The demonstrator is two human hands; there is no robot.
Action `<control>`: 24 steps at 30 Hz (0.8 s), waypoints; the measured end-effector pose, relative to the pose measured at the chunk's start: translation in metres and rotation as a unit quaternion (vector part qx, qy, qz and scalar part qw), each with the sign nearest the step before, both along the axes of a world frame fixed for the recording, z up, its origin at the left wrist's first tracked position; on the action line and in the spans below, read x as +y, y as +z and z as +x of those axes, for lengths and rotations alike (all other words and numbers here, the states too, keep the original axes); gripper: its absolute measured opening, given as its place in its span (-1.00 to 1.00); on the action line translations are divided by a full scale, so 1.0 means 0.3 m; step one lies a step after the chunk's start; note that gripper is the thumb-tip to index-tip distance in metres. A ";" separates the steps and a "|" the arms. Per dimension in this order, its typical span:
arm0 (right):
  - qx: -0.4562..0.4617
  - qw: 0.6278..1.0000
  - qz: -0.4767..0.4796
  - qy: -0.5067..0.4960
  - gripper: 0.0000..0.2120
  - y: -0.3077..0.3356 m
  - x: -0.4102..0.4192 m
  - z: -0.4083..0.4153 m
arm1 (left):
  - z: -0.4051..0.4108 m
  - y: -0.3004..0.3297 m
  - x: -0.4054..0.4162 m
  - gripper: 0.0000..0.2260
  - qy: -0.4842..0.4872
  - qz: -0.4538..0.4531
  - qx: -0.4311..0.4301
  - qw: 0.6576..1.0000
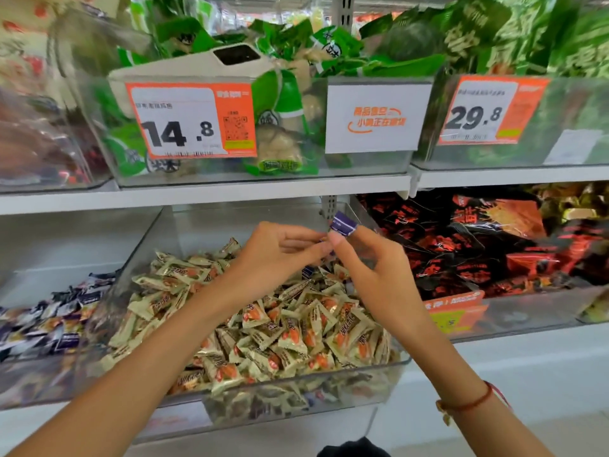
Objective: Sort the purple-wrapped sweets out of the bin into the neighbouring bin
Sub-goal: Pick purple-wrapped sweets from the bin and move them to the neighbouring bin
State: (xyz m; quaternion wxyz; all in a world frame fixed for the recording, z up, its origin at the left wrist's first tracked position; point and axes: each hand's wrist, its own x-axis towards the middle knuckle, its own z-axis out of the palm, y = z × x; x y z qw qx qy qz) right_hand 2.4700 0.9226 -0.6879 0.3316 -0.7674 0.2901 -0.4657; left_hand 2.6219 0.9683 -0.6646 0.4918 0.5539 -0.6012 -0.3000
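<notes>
Purple-wrapped sweet: small, shiny, tilted, held above the clear bin's back right corner.
Clear bin: heaped with cream-and-orange wrapped sweets; another purple wrapper shows near its back.
Neighbouring bin: just left of the clear bin, holding purple-and-white sweets.

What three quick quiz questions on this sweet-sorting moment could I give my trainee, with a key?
1. True or false: the purple-wrapped sweet lies among the cream-wrapped sweets.
2. Which wrist wears the red bracelet?
3. The bin holding purple sweets sits on which side of the clear bin? A left, B right.

Key: 1 false, the right hand and left hand hold it above; 2 right; 3 A.
</notes>
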 end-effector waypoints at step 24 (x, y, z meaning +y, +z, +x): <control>0.150 0.979 -0.082 -0.107 -0.78 -0.103 -0.137 -0.061 | 0.151 -0.190 -0.209 -0.88 0.156 0.052 -0.394 0.904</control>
